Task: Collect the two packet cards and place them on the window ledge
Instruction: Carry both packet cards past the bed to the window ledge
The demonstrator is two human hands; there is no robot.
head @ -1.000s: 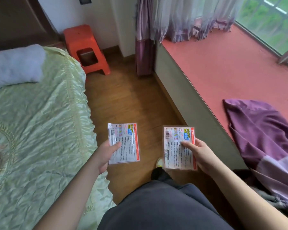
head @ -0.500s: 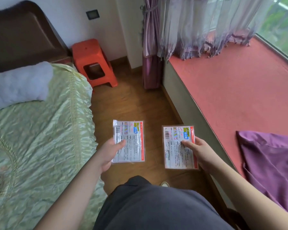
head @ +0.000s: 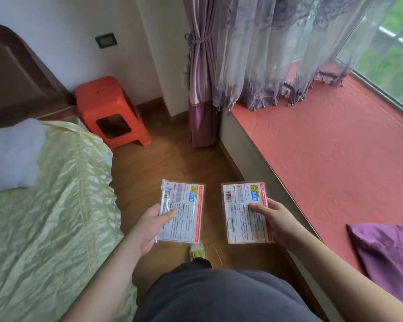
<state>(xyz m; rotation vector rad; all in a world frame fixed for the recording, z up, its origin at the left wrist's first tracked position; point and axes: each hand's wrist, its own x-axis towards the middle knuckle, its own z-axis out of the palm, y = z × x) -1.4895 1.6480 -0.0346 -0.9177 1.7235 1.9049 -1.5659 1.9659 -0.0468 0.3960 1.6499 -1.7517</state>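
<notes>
**A:** Start from the left for me. What have you got?

**B:** A bed point(head: 44, 205) with a crinkled, shiny pale-green cover, a fluffy white pillow point(head: 12, 154) on it, and an orange plastic stool point(head: 109, 112) beyond on the wooden floor point(head: 172, 163). Then my left hand point(head: 149, 226), closed on the first packet card point(head: 180, 211), thumb across its face, fingers behind.

**A:** And the other?

**B:** My right hand point(head: 276, 220) pinches the second packet card point(head: 246, 212) the same way. Both are flat glossy rectangles, printed text with a red strip down one side, held out over the floor, side by side but apart.

**A:** So collecting is finished?

**B:** I'd judge so. Both cards are in hand, and what's left is the placing. The window ledge point(head: 335, 159) is just to my right, a broad slab with a textured red covering, bare between the fringed sheer curtain point(head: 277, 54) at its far end and a purple cloth point(head: 386, 252) near me.

**A:** What does the move need?

**B:** Swinging both arms rightward over the ledge's edge and laying the cards flat on that bare stretch. They look thin and slippery, so I'd set them down rather than drop them.
</notes>
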